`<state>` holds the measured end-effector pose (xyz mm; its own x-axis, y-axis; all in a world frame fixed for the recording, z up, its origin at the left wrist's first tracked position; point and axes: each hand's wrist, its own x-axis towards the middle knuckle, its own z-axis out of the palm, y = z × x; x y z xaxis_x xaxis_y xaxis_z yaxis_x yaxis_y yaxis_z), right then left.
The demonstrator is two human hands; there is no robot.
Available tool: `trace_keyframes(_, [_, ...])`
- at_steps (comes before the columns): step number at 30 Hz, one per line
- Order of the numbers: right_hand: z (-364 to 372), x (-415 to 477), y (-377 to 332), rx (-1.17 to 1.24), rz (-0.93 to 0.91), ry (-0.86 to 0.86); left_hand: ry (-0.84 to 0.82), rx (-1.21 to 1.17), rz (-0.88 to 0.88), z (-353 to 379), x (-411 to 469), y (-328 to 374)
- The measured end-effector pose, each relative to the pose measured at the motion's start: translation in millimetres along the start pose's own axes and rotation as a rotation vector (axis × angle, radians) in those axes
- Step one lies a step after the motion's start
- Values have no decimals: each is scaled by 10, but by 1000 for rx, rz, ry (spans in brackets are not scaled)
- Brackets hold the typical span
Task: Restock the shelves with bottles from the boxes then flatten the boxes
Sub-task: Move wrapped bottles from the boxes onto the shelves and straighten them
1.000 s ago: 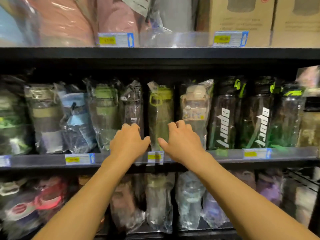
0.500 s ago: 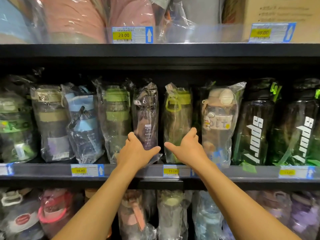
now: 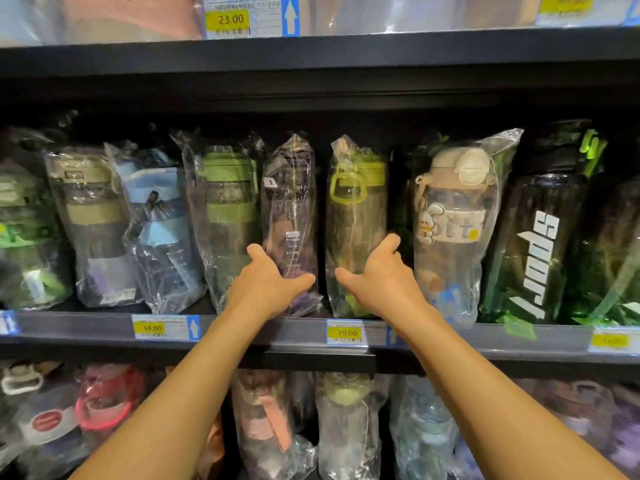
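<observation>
Two bagged bottles stand upright side by side, just apart, at the front of the middle shelf [image 3: 86,327]: a purple-tinted bottle [image 3: 290,216] with a printed measuring scale, and a green-lidded bottle [image 3: 356,209] with a loop handle; the left hand [image 3: 273,285] wraps the lower part of the purple one, thumb on its right flank and fingers curled round its left, while the right hand [image 3: 381,282] clasps the green-lidded one the mirrored way, thumb toward the gap and fingers round the far side; this looks like the restocking step, with the pair being seated or squared up in the row; the next move probably calls for checking that both stand steady in their slippery bags before letting go, without nudging their neighbours; a green-banded bottle [image 3: 228,216] sits just beside the left hand, and a bunny-print bottle [image 3: 453,230] touches or nearly touches the right hand's fingers; a dark sport bottle [image 3: 533,254] stands further right; a 19.00 price tag [image 3: 346,332] hangs below the green-lidded bottle; more bagged bottles fill the shelf underneath; no box is in view, so the flattening appears not yet begun.
</observation>
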<state>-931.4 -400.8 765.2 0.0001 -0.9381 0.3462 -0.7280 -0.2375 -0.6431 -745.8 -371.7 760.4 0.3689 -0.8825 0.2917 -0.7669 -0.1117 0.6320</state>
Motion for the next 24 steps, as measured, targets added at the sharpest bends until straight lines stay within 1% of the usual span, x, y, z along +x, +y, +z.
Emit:
trace_keyframes(6, [-57, -168, 41, -40, -7, 23, -80, 8, 79, -163, -49, -99])
trace_keyframes(12, [-70, -347, -5, -62, 50, 95, -141, -19, 161, -212, -68, -196])
trace_keyframes(17, [-111, -504, -187, -107, 125, 99, -179, 12, 231, -278, -111, -223])
trace_keyframes(19, [-156, -620, -280, -180, 148, 107, -220, 43, 255, -361, -140, -265])
trace_keyframes(21, [-209, -772, -407, -334, 139, 130, -219, 64, 290, -495, -163, -345])
trace_keyframes(24, [-240, -1042, -671, -593, 63, 212, -127, 137, 372, -760, -203, -529])
